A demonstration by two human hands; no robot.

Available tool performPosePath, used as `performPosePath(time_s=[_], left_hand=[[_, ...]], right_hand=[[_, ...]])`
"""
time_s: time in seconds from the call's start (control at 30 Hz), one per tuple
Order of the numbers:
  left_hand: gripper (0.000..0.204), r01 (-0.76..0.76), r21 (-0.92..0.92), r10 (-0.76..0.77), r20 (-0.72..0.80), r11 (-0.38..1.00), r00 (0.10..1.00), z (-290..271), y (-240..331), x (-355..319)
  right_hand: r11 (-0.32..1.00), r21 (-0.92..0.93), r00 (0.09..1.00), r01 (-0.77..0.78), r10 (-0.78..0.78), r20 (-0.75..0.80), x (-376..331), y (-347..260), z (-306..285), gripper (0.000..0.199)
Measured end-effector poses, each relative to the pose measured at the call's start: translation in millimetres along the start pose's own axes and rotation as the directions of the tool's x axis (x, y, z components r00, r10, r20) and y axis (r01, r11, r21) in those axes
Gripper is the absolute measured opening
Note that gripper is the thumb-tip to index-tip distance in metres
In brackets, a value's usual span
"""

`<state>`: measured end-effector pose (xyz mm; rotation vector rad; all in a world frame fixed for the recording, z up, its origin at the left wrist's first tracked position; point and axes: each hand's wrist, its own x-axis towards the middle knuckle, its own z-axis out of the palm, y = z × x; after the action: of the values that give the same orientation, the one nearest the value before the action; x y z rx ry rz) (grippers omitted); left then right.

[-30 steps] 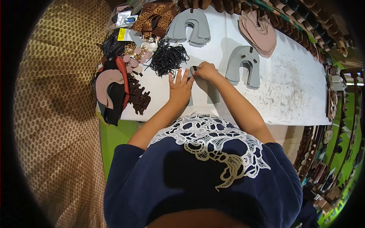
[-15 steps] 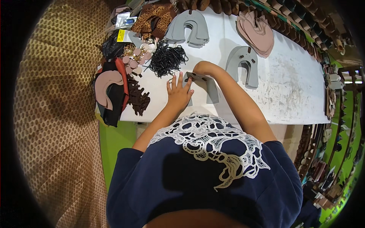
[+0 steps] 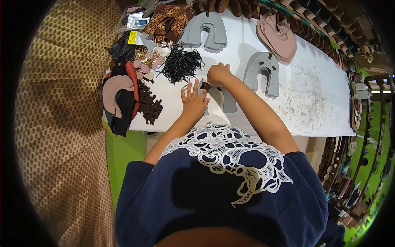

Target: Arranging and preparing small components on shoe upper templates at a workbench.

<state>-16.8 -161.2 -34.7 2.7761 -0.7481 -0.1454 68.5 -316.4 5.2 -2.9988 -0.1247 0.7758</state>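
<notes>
My left hand (image 3: pixel 192 102) lies flat with its fingers spread, the fingertips at the left side of a grey U-shaped cut piece (image 3: pixel 229 103) on the table. A small dark brown strip (image 3: pixel 206 86) shows at the top of that piece, beside my left index finger. My right hand (image 3: pixel 219 75) is closed over the piece's upper edge; its fingertips, and whatever they grip, are hidden beneath it. Just right of my right forearm lies a stack of similar grey U-shaped pieces (image 3: pixel 251 72), with small dark strips on the top one.
On the white table (image 3: pixel 317 99), dark brown strips (image 3: pixel 150 105) and a tangle of black beaded strands (image 3: pixel 181 65) lie to the left. Farther back are another grey stack (image 3: pixel 216 33) and pink pieces (image 3: pixel 276 41). Footwear-like brown items (image 3: pixel 247 8) line the far edge.
My right hand has turned and shifted slightly, so its knuckles now show above the grey piece. My left hand stays in nearly the same place.
</notes>
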Motion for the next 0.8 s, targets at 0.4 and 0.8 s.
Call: performPosePath(time_s=[0.4,0.8], left_hand=[[0.071,0.044,0.054,-0.041,-0.051,0.998,0.998,11,-2,0],[0.073,0.054,0.05,-0.052,-0.045,0.997,0.998,12,-1,0]], right_hand=[[0.999,0.027,0.999,0.034,-0.034,0.007,-1,3,-5,0.025],[0.988,-0.078,0.987,0.135,-0.141,-0.076,-4,1,-6,0.025]])
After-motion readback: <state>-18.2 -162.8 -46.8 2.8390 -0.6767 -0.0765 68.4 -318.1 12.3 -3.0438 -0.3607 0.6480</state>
